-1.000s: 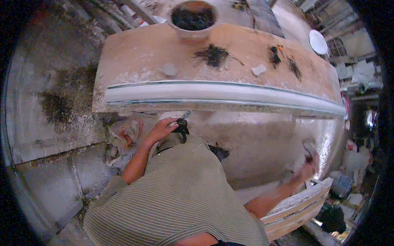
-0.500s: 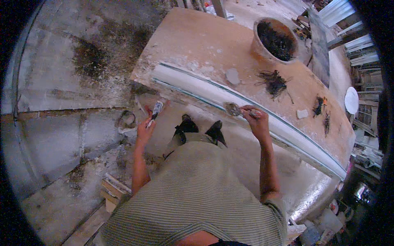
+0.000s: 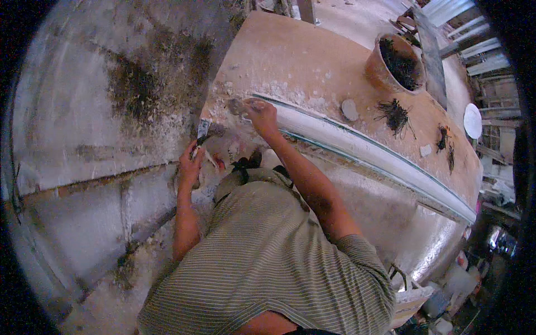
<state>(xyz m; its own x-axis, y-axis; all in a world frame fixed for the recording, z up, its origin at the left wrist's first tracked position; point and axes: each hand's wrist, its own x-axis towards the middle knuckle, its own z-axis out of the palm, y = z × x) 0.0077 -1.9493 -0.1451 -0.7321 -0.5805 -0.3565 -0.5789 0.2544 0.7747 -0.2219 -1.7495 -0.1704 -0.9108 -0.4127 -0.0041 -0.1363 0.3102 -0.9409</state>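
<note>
A long, slightly curved white strip with green edges [image 3: 346, 139] lies along the near edge of the dusty orange-brown tabletop [image 3: 301, 50]. My right hand [image 3: 262, 116] is closed at the strip's left end. It grips a short tool with a tan, rounded, brush-like head [image 3: 235, 106], whose exact kind is blurred. Left of it, my left hand [image 3: 191, 161] is wrapped round the dark handle of a flat, white-smeared tool like a putty knife [image 3: 203, 129]. That tool points up near the table's left corner, apart from the strip.
A brown tub of dark fibres [image 3: 397, 62] stands at the back right of the table. Nearer are a dark fibre bundle [image 3: 395, 116], smaller tufts [image 3: 443, 137] and a pale flat lump [image 3: 350, 110]. A stained grey surface [image 3: 72, 111] lies left; a white box [image 3: 410, 301] sits lower right.
My right hand has moved left along the strip to its left end, bringing the brush-like tool. My left hand still holds the flat tool, and the view has shifted left.
</note>
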